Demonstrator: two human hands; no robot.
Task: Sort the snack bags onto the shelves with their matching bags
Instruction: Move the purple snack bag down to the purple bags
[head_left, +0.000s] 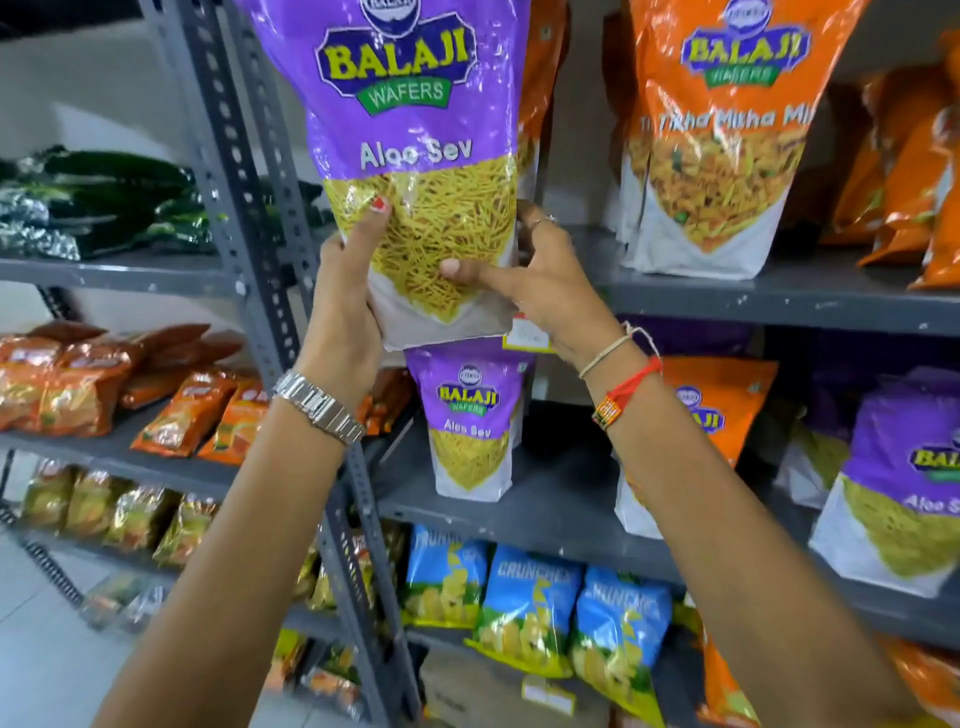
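A large purple Aloo Sev bag (410, 130) is held upright in front of the upper shelf (753, 301). My left hand (348, 291) grips its lower left corner and my right hand (535, 280) grips its lower right edge, thumb pressed on the front. Orange Tikha Mitha Mix bags (717, 140) stand on that upper shelf to the right. One shelf down (550, 509) stand two more purple Aloo Sev bags, one in the middle (470, 426) and one at the far right (904, 483), with an orange bag (711, 400) between them, partly behind my right forearm.
A grey perforated upright (244, 171) divides two shelf units. The left unit holds dark green bags (104, 202), orange packets (78, 384) and golden packets (119, 514). Blue Crunchex bags (530, 597) fill the lower right shelf. Pale floor shows at the bottom left.
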